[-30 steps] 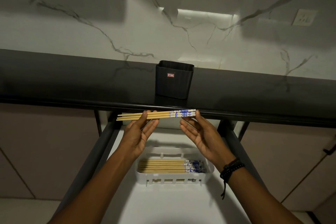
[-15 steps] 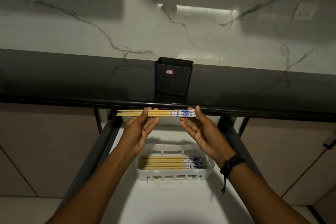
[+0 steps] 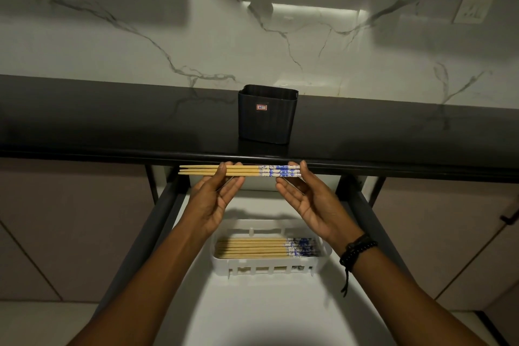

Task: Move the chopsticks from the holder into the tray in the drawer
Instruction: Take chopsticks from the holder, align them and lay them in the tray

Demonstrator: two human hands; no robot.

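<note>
Dark glossy bench carries one black ribbed holder, upright near the front edge, small label facing out. Below it, an open drawer with a white floor; white slotted tray sits on it, chopsticks lying flat inside, patterned ends right.

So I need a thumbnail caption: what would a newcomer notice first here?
The bundle of chopsticks held level in front of the counter edge, pinched by the left hand, the right hand touching its blue-patterned end. Below, a white tray in the open drawer holds more chopsticks; a black holder stands on the counter.
</note>
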